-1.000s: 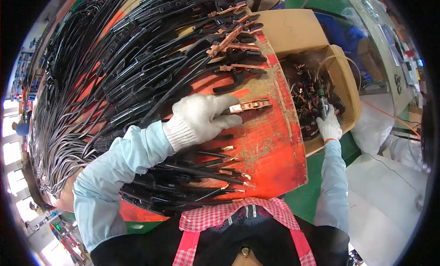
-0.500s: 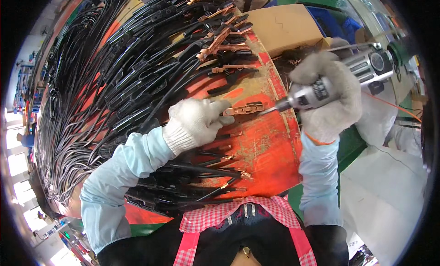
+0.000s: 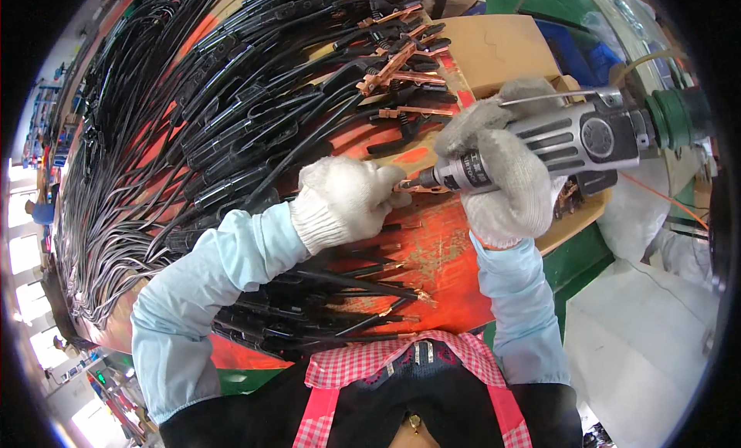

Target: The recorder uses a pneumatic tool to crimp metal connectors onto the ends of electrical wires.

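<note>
My left hand (image 3: 351, 197), in a white knit glove, presses down on a copper clamp (image 3: 409, 187) lying on the orange table (image 3: 444, 255). My right hand (image 3: 505, 182), gloved too, grips a grey pneumatic screwdriver (image 3: 567, 143) held sideways. Its tip touches the clamp right beside my left fingers. A black cable runs from the clamp away to the left under my left hand.
Many black cables with handles (image 3: 193, 155) cover the table's left and far side. More copper clamps (image 3: 394, 58) lie at the far end. A cardboard box (image 3: 502, 50) stands behind the tool. Loose wire ends (image 3: 363, 294) lie near my body. White sacks (image 3: 641, 216) sit at the right.
My right hand came out of the box, picked up the screwdriver and brought its tip down onto the clamp. My left hand stays on the clamp.
</note>
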Motion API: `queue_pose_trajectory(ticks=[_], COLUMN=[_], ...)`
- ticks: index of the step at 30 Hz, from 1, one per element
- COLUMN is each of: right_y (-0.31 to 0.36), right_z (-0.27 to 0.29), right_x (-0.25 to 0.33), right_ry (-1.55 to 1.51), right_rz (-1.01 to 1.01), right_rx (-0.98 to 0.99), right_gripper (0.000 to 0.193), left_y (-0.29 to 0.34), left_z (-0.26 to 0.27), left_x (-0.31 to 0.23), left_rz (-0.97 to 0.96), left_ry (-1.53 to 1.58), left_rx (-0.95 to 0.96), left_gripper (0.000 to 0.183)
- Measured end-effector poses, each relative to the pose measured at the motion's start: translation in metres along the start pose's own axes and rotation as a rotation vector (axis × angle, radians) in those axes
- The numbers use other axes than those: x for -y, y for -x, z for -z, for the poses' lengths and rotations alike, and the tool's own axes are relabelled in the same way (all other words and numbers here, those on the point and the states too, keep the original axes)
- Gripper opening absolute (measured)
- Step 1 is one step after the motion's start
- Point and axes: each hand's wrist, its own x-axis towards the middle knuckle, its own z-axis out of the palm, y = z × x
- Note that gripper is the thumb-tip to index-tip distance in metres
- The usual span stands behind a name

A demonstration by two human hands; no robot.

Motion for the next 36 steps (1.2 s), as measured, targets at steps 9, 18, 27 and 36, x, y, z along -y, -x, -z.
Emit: queue_pose_trajectory(ticks=[9,18,27,36], right_y=[0.012,0.014,0.015,0.007], right_z=[-0.004,-0.005,-0.01,-0.017], right_x=[0.004,0.006,0.003,0.005], right_ry=[0.006,0.0,-0.039,-0.103], right_rz=[-0.03,-0.063,-0.082,-0.105], right_rx=[0.037,0.047,0.035,-0.05], right_gripper=[0.019,0.019,0.019,0.02], left_y=[-0.001,-0.001,0.002,0.0], left_z=[0.008,0.009,0.005,0.012], left_x=[-0.006,-0.007,-0.005,-0.018], left_rz=[0.0,-0.001,-0.01,0.043], left_ry=[-0.051,-0.013,-0.008,-0.124], left_rx=[0.02,0.015,-0.015,-0.026], left_gripper=[0.026,0.028,0.026,0.02])
